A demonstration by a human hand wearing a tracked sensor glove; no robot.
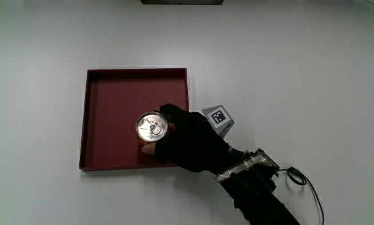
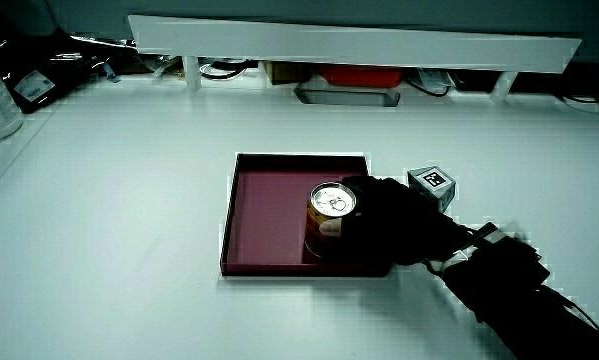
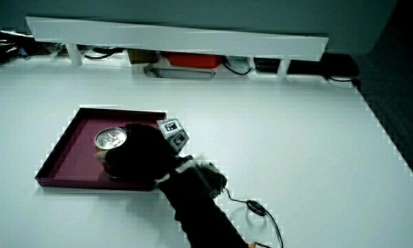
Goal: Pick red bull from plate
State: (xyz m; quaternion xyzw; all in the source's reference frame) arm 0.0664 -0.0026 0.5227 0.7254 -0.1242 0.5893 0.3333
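A red bull can point(image 1: 152, 127) stands upright in a dark red square plate point(image 1: 112, 112), near the plate's edge closest to the person. Its silver top with the pull tab faces up. The gloved hand point(image 1: 190, 140) wraps around the can's side, fingers curled on it, a thumb tip showing under the can. In both side views the can point(image 2: 331, 203) point(image 3: 111, 139) is still low inside the plate point(image 2: 264, 215) point(image 3: 72, 155), with the hand point(image 2: 389, 225) point(image 3: 143, 157) closed on it. The patterned cube point(image 1: 218, 119) sits on the hand's back.
A low white partition point(image 2: 349, 42) runs along the table's edge farthest from the person, with cables and a tray under it. A thin black cable point(image 1: 302, 181) trails from the forearm point(image 1: 261, 194) across the white table.
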